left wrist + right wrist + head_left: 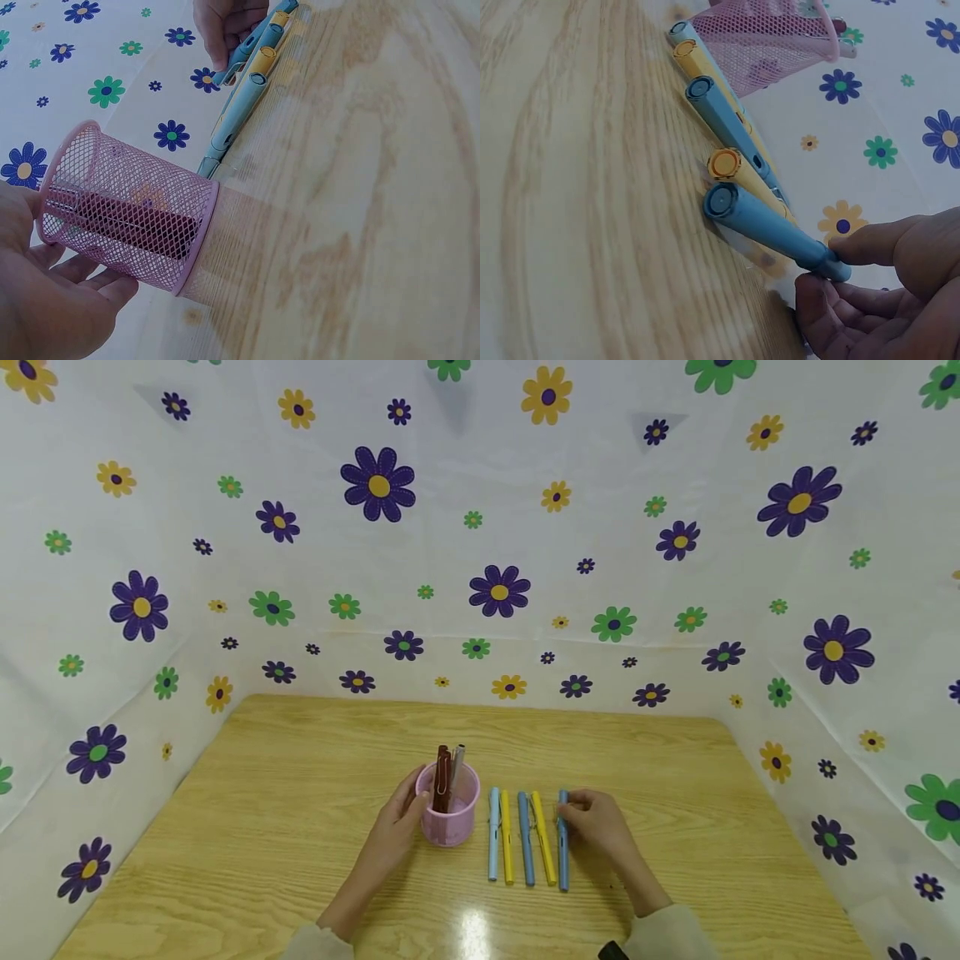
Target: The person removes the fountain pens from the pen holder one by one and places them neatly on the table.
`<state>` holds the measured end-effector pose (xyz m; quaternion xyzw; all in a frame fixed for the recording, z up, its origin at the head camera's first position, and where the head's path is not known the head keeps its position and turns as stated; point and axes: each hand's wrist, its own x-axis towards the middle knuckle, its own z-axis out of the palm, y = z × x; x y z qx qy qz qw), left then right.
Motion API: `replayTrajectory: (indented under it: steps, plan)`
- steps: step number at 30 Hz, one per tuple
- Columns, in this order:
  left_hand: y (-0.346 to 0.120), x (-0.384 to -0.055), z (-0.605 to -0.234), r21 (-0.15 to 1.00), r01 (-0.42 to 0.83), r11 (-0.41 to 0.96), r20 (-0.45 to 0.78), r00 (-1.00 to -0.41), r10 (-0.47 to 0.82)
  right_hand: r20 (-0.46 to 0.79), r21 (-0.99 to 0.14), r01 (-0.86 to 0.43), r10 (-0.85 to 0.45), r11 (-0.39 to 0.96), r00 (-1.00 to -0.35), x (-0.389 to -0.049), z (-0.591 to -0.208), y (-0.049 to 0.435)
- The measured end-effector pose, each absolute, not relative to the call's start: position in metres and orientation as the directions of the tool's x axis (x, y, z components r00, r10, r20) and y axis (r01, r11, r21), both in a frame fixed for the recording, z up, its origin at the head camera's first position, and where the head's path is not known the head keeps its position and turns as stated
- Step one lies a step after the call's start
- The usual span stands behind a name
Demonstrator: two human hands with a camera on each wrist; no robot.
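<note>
My left hand (394, 827) holds the left side of a pink mesh pen holder (450, 832), thumb near the rim and fingers curled at its side. The holder stands upright on the table with dark red pens (441, 781) and a silver-grey pen (458, 763) inside. At the right end of a row of pens, my right hand (602, 827) pinches the far, clip end of a blue pen (769, 229) between thumb and fingers. Left of that pen lie a yellow pen (544, 843), another blue pen (527, 847), a second yellow pen (507, 847) and a light blue pen (492, 847).
The wood-grain table (300, 760) carries everything. A white cloth with printed flowers (450, 552) rises behind it and along both sides. A small black object (612, 951) shows at the bottom edge by the right sleeve (670, 935).
</note>
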<state>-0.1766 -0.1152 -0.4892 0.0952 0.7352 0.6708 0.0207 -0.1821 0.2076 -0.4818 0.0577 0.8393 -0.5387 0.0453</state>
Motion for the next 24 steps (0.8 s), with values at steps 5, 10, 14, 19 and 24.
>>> replayTrajectory:
  steps: [5, 10, 14, 19, 24]
  plan:
    - [-0.115, -0.176, -0.489, 0.99, 0.114, 0.083, 0.099, -0.981, 0.167, -0.126, -0.874, 0.149, 0.08, 0.463, -0.989, -0.182, -0.483, 0.203]
    - [-0.115, -0.176, -0.49, 0.989, 0.122, 0.08, 0.108, -0.98, 0.167, -0.091, -0.818, 0.13, 0.098, 0.56, -0.991, -0.182, -0.482, 0.199]
    - [-0.115, -0.177, -0.491, 0.989, 0.127, 0.073, 0.113, -0.979, 0.169, -0.063, -0.776, 0.112, 0.1, 0.62, -0.993, -0.183, -0.48, 0.195]
    - [-0.115, -0.177, -0.491, 0.99, 0.124, 0.07, 0.111, -0.979, 0.17, -0.056, -0.749, 0.109, 0.101, 0.653, -0.993, -0.184, -0.481, 0.192]
    - [-0.115, -0.177, -0.49, 0.989, 0.128, 0.068, 0.115, -0.978, 0.173, -0.051, -0.733, 0.103, 0.097, 0.673, -0.994, -0.184, -0.481, 0.191]
